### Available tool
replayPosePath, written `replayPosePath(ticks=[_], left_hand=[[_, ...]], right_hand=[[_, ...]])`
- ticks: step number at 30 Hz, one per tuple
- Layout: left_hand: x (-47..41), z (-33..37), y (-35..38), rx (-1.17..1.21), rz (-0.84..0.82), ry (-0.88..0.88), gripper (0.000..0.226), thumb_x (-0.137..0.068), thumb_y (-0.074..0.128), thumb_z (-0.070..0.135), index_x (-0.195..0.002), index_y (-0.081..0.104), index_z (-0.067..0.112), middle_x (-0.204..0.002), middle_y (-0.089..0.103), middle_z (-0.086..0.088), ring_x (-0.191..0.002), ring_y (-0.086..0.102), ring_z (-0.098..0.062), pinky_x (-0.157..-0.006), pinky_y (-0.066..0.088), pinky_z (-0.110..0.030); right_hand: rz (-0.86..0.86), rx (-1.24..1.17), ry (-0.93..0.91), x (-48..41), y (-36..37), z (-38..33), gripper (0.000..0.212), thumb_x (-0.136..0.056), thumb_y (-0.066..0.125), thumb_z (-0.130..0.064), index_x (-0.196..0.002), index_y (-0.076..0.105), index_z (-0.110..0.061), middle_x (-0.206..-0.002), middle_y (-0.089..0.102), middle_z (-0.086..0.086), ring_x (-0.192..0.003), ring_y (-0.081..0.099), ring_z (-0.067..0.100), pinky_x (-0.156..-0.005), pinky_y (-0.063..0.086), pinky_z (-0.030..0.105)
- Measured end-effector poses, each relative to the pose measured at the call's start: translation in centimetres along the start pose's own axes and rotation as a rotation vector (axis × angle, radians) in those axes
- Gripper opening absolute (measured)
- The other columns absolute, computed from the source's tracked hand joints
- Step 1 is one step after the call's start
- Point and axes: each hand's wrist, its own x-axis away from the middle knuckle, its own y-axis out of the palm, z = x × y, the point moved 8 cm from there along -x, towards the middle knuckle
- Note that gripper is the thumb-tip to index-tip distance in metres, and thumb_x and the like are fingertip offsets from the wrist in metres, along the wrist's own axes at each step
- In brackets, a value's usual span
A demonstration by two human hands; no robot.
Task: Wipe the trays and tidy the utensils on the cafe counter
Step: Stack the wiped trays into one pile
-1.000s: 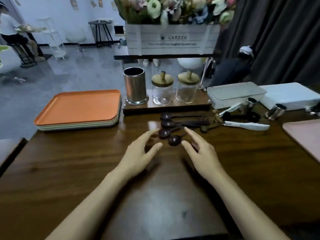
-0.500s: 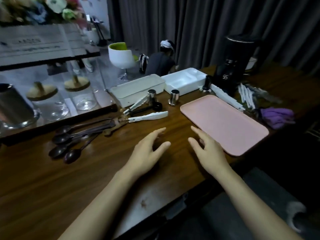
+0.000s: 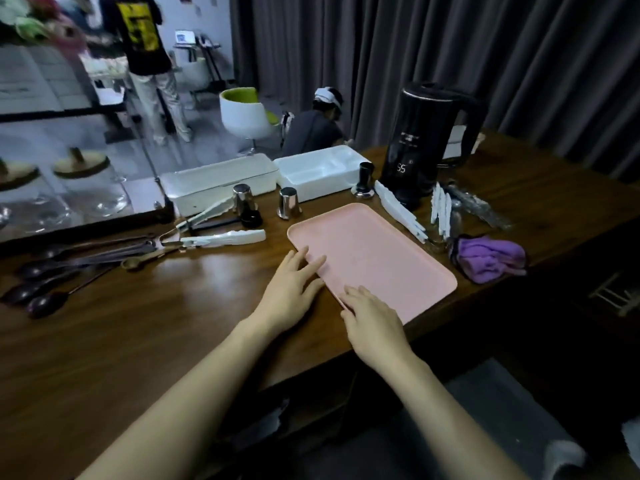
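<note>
Dark wooden table [image 3: 138, 341] before grey curtains, with open cafe floor showing in the upper left of the frame. Pink tray [image 3: 381, 258] lies flat right of centre, its lower corner close to the table's near edge. Left hand [image 3: 291, 292] lies flat, fingers [image 3: 313, 266] straight and released, tips over the tray's left rim. Right hand [image 3: 374, 327] is likewise slack, fingertips touching the same rim lower in the frame. Neither grasps anything. Purple cloth [image 3: 488, 258] sits bunched just beside the tray's right end, untouched. Dark spoons [image 3: 52, 271] lie fanned at the left of the frame, with white-handled tongs [image 3: 221, 237] between them and the tray. Judgement: the step in hand is the tray, being steadied or squared, and wiping has not begun. The next move likely calls for one hand to pin the rim while the other reaches across to the right for the cloth. Mind the corner near the table's edge, since a push could slide the tray off.
</note>
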Motion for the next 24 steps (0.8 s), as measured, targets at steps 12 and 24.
replayPosePath(ticks=[12,24], left_hand=[[15.9,1.5,-4.9,-0.410,0.405,-0.336,0.031,-0.094,0.048,0.061,-0.092,0.066,0.035,-0.098,0.061,0.015,-0.099,0.060,-0.017,-0.117,0.021,-0.051],[22.0,-2.0,-7.9,-0.470,0.156,-0.659,0.071,-0.091,0.019,0.080,-0.152,0.034,0.047,-0.168,0.016,-0.016,-0.154,0.015,-0.033,-0.123,0.015,-0.051]], right_hand=[[-0.442,-0.108,-0.527,3.3,-1.0,2.2,0.033,-0.101,0.057,-0.026,-0.130,0.066,-0.035,-0.148,0.050,-0.019,-0.148,0.028,0.003,-0.120,0.025,0.027],[-0.105,0.125,-0.222,0.8,0.4,4.1,0.071,-0.093,0.028,-0.074,-0.157,0.025,-0.042,-0.167,0.013,0.014,-0.155,0.005,0.033,-0.124,-0.003,0.054]])
